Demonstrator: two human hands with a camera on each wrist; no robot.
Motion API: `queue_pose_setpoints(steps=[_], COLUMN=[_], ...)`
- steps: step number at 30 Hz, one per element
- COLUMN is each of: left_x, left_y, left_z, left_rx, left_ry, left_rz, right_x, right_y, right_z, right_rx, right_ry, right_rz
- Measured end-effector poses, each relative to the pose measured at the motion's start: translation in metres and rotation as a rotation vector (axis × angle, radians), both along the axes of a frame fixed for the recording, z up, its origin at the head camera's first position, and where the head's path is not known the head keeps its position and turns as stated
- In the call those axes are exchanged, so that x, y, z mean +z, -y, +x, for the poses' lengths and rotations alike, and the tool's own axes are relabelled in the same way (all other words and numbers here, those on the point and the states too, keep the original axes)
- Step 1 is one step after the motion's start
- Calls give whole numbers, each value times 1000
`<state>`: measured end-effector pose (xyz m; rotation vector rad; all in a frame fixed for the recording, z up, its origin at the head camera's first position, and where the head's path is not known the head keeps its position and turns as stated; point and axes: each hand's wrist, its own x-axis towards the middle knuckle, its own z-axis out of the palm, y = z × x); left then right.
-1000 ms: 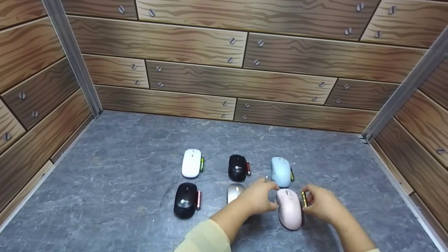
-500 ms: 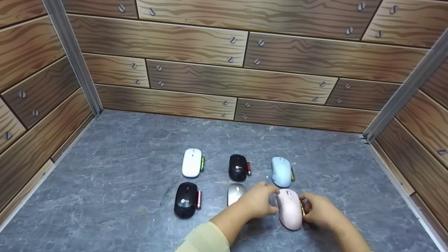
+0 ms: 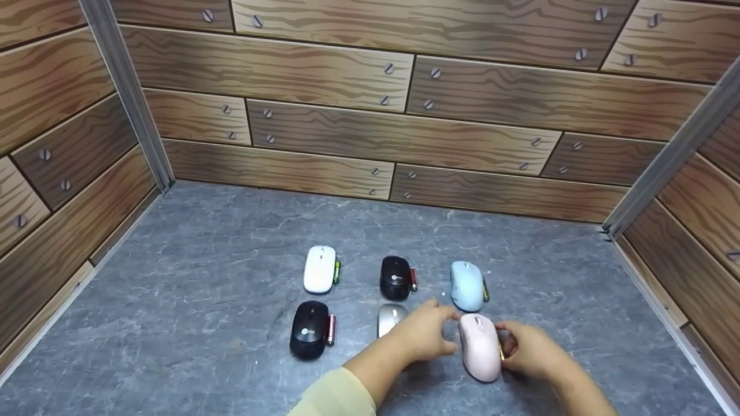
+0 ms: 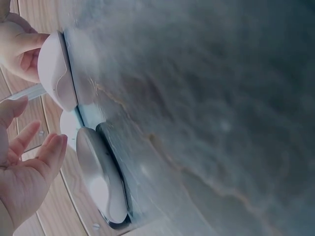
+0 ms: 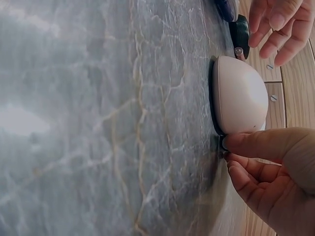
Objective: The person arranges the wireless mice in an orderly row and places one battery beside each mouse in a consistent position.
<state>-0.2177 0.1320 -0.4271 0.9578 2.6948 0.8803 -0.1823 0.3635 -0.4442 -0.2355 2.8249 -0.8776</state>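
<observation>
A pale pink mouse (image 3: 480, 348) lies on the grey marbled surface in the head view. At its right side my right hand (image 3: 529, 348) pinches a small battery (image 3: 502, 352), most of it hidden by the fingers and the mouse. In the right wrist view the thumb and fingertips meet low beside the pink mouse (image 5: 241, 96). My left hand (image 3: 425, 332) hovers left of the mouse with fingers spread, holding nothing; the left wrist view shows that hand (image 4: 32, 169) apart from the mouse. Beneath the left forearm, a silver mouse (image 3: 391, 317) is partly covered.
A white mouse (image 3: 319, 269), a black mouse (image 3: 395, 278) and a light blue mouse (image 3: 467, 286) form the back row, batteries at their right sides. Front left sits another black mouse (image 3: 309, 330) with a red battery (image 3: 331, 330). Wood-patterned walls (image 3: 324, 127) enclose the surface.
My right hand has brought the battery leftward and down against the pink mouse's right side. The left hand has stayed nearly in place. The head view has shifted slightly.
</observation>
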Motion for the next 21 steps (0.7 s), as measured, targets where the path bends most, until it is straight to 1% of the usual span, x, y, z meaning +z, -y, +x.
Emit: queue_pose_setpoints(steps=[4, 9, 12, 15, 17, 20, 21], left_x=[1, 2, 2, 6, 9, 17, 19], left_y=[4, 11, 17, 27, 36, 53, 60], left_z=[0, -4, -6, -8, -11, -18, -20], left_rx=[9, 32, 50, 65, 64, 78, 82], left_ry=[-6, 12, 31, 44, 37, 30, 15], left_rz=[-8, 12, 26, 32, 37, 32, 29], right_x=[0, 2, 5, 12, 18, 30, 35], right_y=[-1, -3, -6, -8, -10, -16, -18], right_z=[-1, -3, -4, -5, -7, -12, -14], right_rx=[-10, -27, -37, -75, -94, -83, -81], right_ry=[13, 34, 38, 60, 71, 32, 17], right_rz=[0, -16, 3, 46, 83, 140, 158])
